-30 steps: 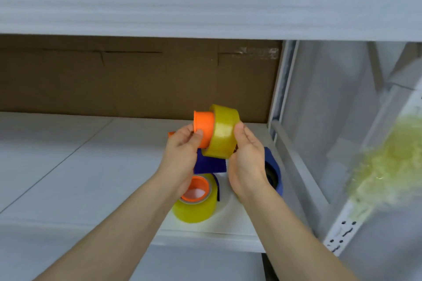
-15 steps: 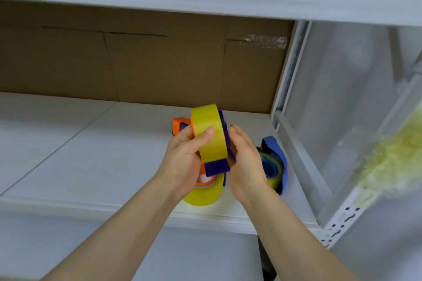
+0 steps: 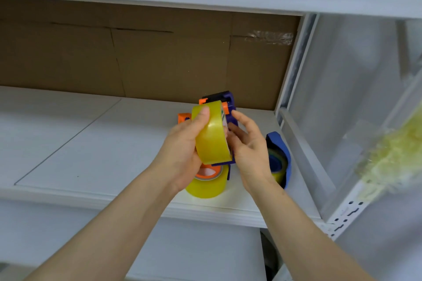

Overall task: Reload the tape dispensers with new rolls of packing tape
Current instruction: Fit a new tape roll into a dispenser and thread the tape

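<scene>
A yellow translucent tape roll (image 3: 211, 137) stands on edge against a purple plastic dispenser (image 3: 222, 97) with orange parts, both raised mid-scene. Below them, a second yellow roll (image 3: 205, 187) with an orange core lies flat. At right, a blue dispenser (image 3: 277, 143) holds a roll.

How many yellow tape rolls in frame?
3. Held roll gripped in the left hand against the purple dispenser; flat roll on the shelf below that hand; loaded roll inside the blue dispenser at right. Others may hide behind the hands.
</scene>
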{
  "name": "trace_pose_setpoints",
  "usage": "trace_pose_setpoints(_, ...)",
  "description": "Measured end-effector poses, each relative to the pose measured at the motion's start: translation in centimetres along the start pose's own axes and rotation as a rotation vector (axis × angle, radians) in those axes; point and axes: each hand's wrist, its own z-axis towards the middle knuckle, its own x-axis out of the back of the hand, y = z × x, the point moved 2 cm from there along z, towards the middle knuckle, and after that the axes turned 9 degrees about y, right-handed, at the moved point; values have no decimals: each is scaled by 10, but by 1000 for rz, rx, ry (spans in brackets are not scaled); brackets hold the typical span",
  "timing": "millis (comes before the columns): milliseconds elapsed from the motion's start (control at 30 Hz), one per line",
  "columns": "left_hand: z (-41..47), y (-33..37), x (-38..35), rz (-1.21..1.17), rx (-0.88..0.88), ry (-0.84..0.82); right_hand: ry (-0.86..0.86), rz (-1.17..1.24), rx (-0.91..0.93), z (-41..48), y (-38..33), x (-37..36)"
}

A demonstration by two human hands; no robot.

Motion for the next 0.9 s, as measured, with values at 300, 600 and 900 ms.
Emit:
trace_pose_setpoints(300, -7, -12, 5, 132, -77, -101, -97, 16, 78, -4, -26, 11)
trace_pose_setpoints(600, -3, -6, 4, 54, -41, 1, -121, 49, 165, -20, -12, 18)
trace_pose_setpoints(900, -6, -10, 7, 214, -160, -15, -190, 4, -48, -5, -26, 10)
